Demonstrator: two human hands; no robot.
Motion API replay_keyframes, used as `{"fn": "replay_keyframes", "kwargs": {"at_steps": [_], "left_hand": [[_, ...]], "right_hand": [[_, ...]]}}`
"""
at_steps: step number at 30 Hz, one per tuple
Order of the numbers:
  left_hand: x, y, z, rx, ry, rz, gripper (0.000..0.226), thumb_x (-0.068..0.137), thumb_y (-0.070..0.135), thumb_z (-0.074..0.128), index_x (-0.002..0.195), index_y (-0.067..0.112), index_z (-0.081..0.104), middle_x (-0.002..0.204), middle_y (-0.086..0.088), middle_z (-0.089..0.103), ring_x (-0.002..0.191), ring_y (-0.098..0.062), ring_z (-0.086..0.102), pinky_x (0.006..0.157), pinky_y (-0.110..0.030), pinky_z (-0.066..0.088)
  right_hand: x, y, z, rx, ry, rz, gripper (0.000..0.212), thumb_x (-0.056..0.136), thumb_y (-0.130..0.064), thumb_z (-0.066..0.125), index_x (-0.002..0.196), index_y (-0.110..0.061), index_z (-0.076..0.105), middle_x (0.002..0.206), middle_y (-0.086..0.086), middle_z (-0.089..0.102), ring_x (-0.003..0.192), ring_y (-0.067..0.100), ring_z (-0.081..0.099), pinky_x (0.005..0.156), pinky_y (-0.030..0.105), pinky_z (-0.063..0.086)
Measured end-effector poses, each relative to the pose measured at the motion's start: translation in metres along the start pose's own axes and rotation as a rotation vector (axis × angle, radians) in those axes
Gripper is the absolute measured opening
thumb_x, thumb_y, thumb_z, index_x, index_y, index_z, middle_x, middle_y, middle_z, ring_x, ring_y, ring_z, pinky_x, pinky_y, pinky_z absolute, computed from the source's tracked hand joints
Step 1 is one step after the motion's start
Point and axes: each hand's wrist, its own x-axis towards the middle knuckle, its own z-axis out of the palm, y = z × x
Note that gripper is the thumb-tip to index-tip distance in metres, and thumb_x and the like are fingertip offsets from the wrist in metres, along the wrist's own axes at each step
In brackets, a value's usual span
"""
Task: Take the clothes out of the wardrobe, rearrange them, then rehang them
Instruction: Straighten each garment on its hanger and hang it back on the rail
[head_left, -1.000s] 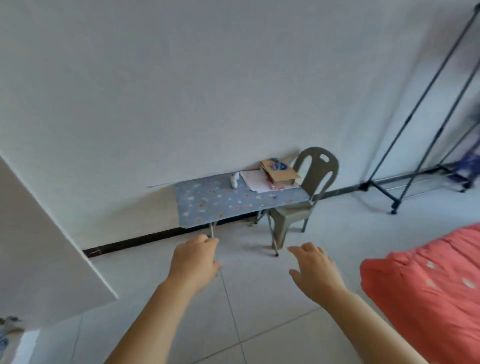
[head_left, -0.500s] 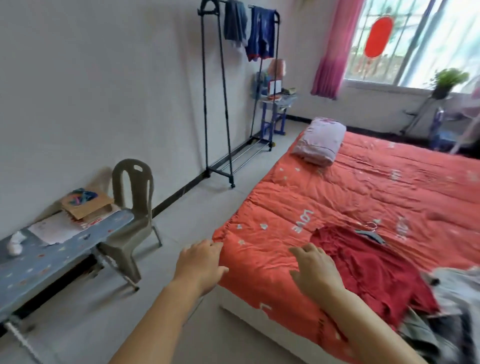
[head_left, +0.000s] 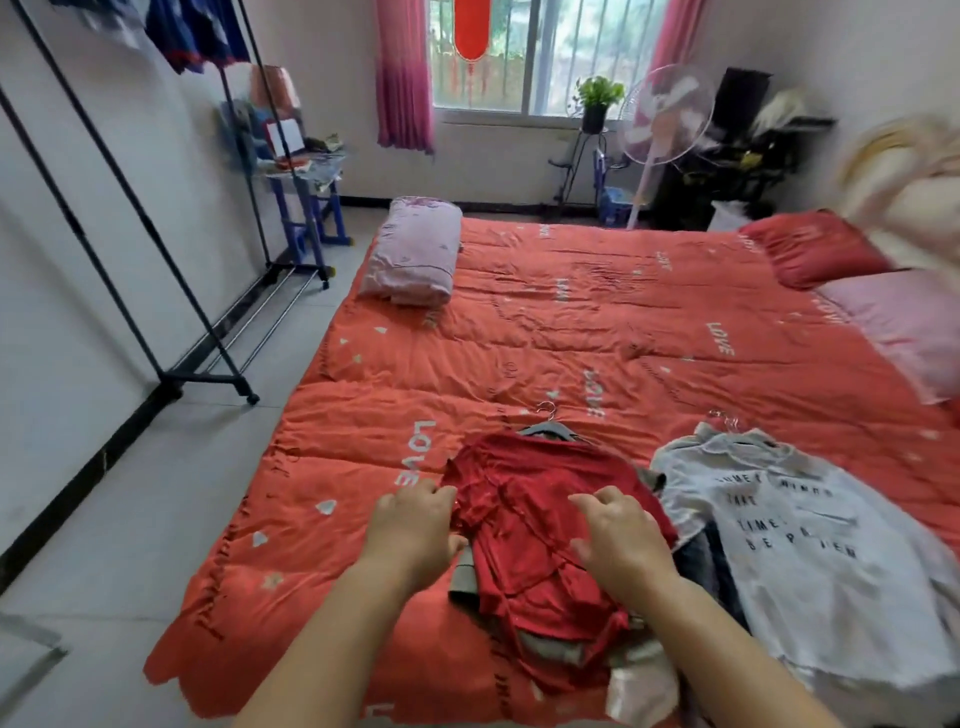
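Observation:
A red garment (head_left: 540, 519) lies crumpled on a pile of grey clothes near the front edge of the bed, with a grey hanger (head_left: 548, 427) sticking out at its top. My left hand (head_left: 415, 525) touches the garment's left edge, fingers loosely curled. Over its middle, my right hand (head_left: 621, 538) has the fingers spread and holds nothing. To the right a white printed shirt (head_left: 810, 551) lies flat on its hanger over darker clothes. A black clothes rack (head_left: 130, 208) stands along the left wall, and blue clothes (head_left: 200, 34) hang at its far end.
The bed's orange-red quilt (head_left: 571, 338) carries a folded pink blanket (head_left: 415, 249) and pillows (head_left: 815, 247) at the right. A small blue table (head_left: 306, 182), a fan (head_left: 665, 114) and a plant stand by the window. Tiled floor (head_left: 130, 493) runs between bed and rack.
The view swung right, from the wall, small table and chair to the bed. Both hands, earlier held out in the air, now reach the red garment.

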Motion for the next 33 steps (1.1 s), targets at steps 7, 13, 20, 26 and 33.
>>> {"fn": "replay_keyframes", "kwargs": {"at_steps": [7, 13, 20, 26, 33], "left_hand": [[0.103, 0.011, -0.004, -0.013, -0.068, 0.104, 0.056, 0.087, 0.044, 0.057, 0.135, 0.021, 0.042, 0.133, -0.001, 0.046, 0.124, -0.023, 0.044, 0.099, -0.034, 0.037], [0.171, 0.023, -0.001, -0.032, -0.11, 0.116, 0.055, 0.089, 0.042, 0.055, 0.138, 0.022, 0.039, 0.136, -0.001, 0.044, 0.126, -0.023, 0.043, 0.098, -0.036, 0.037], [0.263, 0.043, 0.027, -0.082, -0.162, 0.034, 0.054, 0.089, 0.04, 0.055, 0.136, 0.019, 0.04, 0.133, -0.002, 0.045, 0.122, -0.023, 0.045, 0.099, -0.035, 0.037], [0.354, 0.06, 0.086, -0.112, -0.234, -0.053, 0.054, 0.093, 0.039, 0.05, 0.14, 0.02, 0.034, 0.137, -0.001, 0.042, 0.125, -0.022, 0.042, 0.101, -0.036, 0.036], [0.43, 0.061, 0.172, -0.135, -0.293, -0.12, 0.049, 0.093, 0.038, 0.05, 0.137, 0.02, 0.04, 0.134, -0.001, 0.043, 0.123, -0.023, 0.044, 0.097, -0.034, 0.038]], "right_hand": [[0.074, 0.033, 0.0, 0.03, -0.048, 0.113, 0.052, 0.09, -0.032, 0.055, 0.139, -0.025, 0.039, 0.13, 0.002, 0.045, 0.121, 0.022, 0.043, 0.1, 0.033, 0.037], [0.139, 0.062, 0.005, 0.05, -0.093, 0.131, 0.05, 0.089, -0.031, 0.054, 0.137, -0.024, 0.041, 0.129, 0.003, 0.046, 0.121, 0.022, 0.044, 0.1, 0.033, 0.038], [0.249, 0.111, 0.035, 0.072, -0.177, 0.046, 0.047, 0.089, -0.03, 0.052, 0.135, -0.024, 0.045, 0.131, 0.004, 0.046, 0.122, 0.023, 0.044, 0.101, 0.032, 0.038], [0.358, 0.157, 0.101, 0.126, -0.248, -0.018, 0.043, 0.089, -0.028, 0.055, 0.131, -0.02, 0.05, 0.128, 0.006, 0.05, 0.12, 0.025, 0.046, 0.099, 0.032, 0.04], [0.457, 0.185, 0.201, 0.16, -0.29, -0.029, 0.038, 0.088, -0.025, 0.056, 0.125, -0.015, 0.054, 0.119, 0.012, 0.053, 0.112, 0.031, 0.05, 0.092, 0.037, 0.042]]}}
